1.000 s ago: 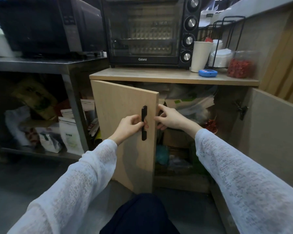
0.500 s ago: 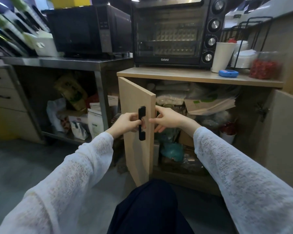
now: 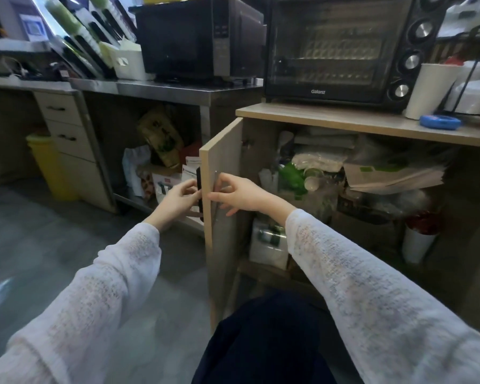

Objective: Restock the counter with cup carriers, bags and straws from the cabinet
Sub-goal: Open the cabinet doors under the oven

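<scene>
Access to cabinet: door edge-on between my hands, opening free to its right.

The cabinet door [image 3: 224,173] stands wide, its edge toward me; my left hand [image 3: 178,202] grips the black handle [image 3: 199,189] on its outer face, my right hand [image 3: 240,194] touches the inner face. Right of the door the way in is clear at the front, but the shelves are crammed: a paper stack [image 3: 391,176], clear plastic cups [image 3: 312,180], a white box [image 3: 269,243] below. My knee [image 3: 263,336] blocks the low approach.
</scene>
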### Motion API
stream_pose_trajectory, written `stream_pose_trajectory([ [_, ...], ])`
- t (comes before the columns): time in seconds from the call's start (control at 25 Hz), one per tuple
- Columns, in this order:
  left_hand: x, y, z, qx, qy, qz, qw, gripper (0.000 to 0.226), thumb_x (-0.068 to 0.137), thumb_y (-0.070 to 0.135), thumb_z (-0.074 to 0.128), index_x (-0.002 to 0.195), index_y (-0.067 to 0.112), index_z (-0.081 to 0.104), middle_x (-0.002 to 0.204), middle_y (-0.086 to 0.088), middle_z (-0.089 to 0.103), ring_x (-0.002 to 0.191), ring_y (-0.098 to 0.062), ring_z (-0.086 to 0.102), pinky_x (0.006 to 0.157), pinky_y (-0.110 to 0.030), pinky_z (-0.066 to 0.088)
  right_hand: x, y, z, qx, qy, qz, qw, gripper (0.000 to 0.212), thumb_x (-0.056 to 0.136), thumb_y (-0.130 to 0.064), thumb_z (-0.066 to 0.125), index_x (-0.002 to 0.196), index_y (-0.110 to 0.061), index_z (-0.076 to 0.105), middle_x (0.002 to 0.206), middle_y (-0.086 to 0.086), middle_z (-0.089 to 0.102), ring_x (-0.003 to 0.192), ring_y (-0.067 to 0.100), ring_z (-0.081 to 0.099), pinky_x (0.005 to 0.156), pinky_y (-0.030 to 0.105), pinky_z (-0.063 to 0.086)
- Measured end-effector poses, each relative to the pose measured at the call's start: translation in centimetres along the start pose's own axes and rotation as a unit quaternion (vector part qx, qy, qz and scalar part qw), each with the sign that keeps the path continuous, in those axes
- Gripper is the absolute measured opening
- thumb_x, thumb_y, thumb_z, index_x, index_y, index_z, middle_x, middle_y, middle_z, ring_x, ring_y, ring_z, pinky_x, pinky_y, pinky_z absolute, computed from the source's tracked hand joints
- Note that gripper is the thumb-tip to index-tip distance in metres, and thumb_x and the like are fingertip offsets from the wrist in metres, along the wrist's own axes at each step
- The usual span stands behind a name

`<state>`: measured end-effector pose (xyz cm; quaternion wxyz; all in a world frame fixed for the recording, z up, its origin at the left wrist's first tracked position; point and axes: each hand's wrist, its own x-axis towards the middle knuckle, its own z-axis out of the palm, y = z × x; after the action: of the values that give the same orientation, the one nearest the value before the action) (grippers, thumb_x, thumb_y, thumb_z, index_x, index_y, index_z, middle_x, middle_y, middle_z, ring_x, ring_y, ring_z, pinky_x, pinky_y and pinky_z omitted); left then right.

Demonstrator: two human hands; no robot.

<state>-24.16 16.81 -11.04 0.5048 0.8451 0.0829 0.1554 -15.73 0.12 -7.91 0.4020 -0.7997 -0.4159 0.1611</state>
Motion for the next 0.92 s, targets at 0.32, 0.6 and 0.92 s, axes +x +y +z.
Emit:
stream_pose_trajectory([
  [0.32,1.1,-3.1,-5.2,-0.073,0.032,-0.072,0.994,0.047,0.093,0.066,0.034,0.125,0.037,0.052,0.126,-0.004,0.061,0.118,-0.025,0.057,0.091,-0.043,0.053,4.6,-0.1,3.9,-0.024,-0.092,-0.046,0.994,0.06,0.091,-0.024,0.065,0.14,-0.027,0.031,0.148,0.008,0.034,0.119,0.025,0.056,0.071,0.027,0.061],
  [0.6,1.8,-3.0,-5.8,-0.121,0.059,-0.104,0.985,0.089,0.073,0.08,0.026,0.141,0.026,0.046,0.134,-0.007,0.058,0.122,-0.024,0.055,0.078,-0.032,0.054,6.4,0.3,4.3,-0.019,-0.133,-0.061,0.989,0.071,0.089,-0.021,0.067,0.143,-0.035,0.022,0.155,0.014,0.024,0.111,0.026,0.063,0.081,0.038,0.06],
  [0.92,1.6,-2.9,-5.4,-0.111,0.058,-0.108,0.986,0.088,0.075,0.079,0.024,0.144,0.027,0.041,0.142,-0.007,0.051,0.129,-0.027,0.05,0.095,-0.041,0.049,5.7,0.3,4.2,-0.032,-0.134,-0.066,0.988,0.076,0.09,-0.02,0.065,0.145,-0.038,0.018,0.157,0.013,0.019,0.11,0.025,0.063,0.081,0.034,0.06],
])
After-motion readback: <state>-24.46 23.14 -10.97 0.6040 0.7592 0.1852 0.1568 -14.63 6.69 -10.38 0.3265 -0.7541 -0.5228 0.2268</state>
